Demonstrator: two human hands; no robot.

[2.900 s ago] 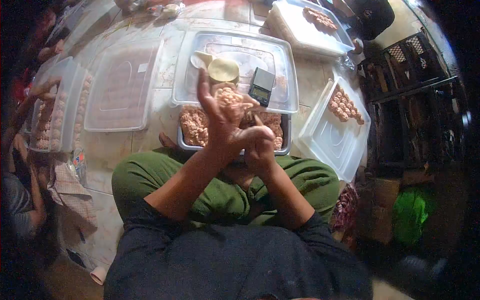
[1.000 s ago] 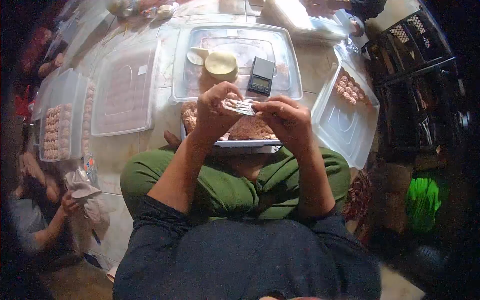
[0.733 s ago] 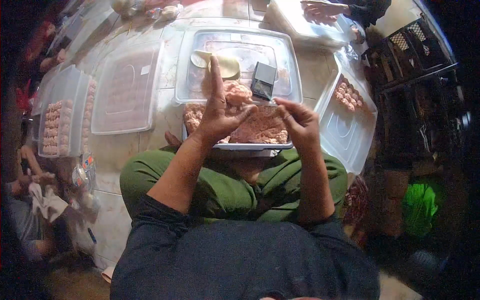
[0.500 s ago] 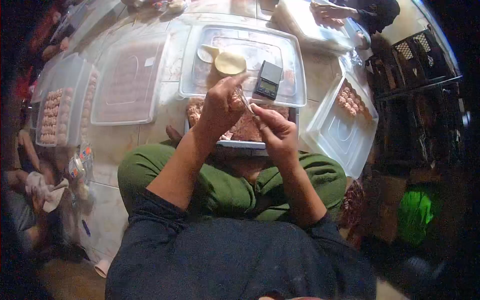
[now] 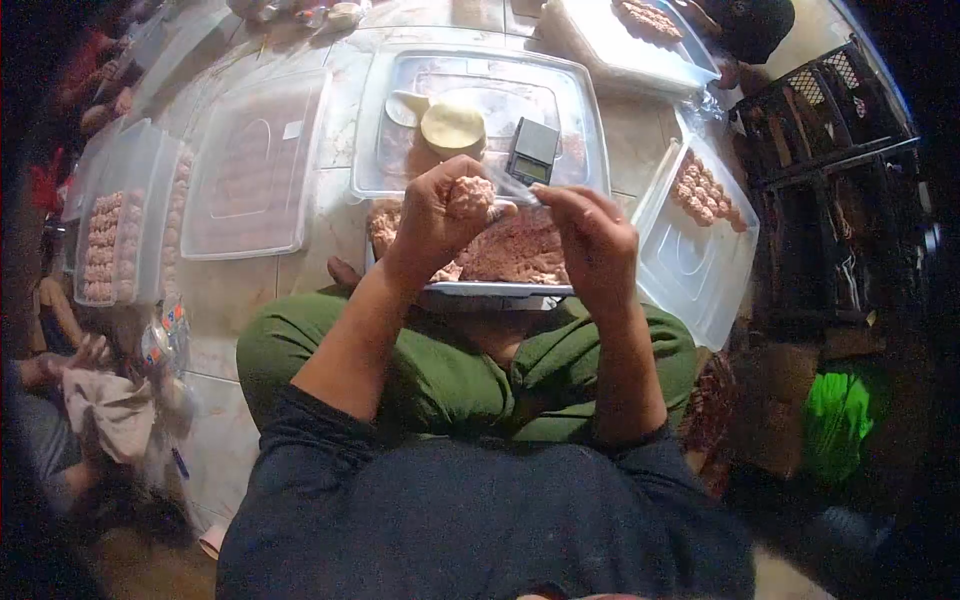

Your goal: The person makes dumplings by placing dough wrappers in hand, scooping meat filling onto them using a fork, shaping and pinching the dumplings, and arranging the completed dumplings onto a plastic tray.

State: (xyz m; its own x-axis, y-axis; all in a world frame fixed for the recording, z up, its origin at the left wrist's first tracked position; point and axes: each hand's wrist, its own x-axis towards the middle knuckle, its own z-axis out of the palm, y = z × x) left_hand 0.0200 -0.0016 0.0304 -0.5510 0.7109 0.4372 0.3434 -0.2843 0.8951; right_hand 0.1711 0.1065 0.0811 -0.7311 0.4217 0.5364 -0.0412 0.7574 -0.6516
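A lump of pink minced-meat mixture (image 5: 470,197) sits in the curled fingers of my left hand (image 5: 432,220), bulging out at the thumb side. My right hand (image 5: 598,235) pinches a thin, translucent utensil (image 5: 515,188) that reaches across toward the lump; its exact kind is blurred. Directly below both hands is a tub (image 5: 490,289) filled with minced meat (image 5: 520,250), partly hidden by my left hand and wrist. Just beyond it lies a clear plastic lid (image 5: 385,160), carrying a yellow round dish (image 5: 453,129), a white scoop-shaped piece (image 5: 404,108) and a small digital scale (image 5: 534,150).
Right of me, a tilted clear box (image 5: 695,270) holds rows of meatballs (image 5: 703,190). On the left stand a box of meatballs (image 5: 150,215) and a lidded container (image 5: 255,170). Black crates (image 5: 830,190) line the right side. Other people sit at the left and far right.
My left hand has turned so the meat lump shows at its top. My right hand has moved right with the utensil, away from my left. A person's hand at far right has withdrawn.
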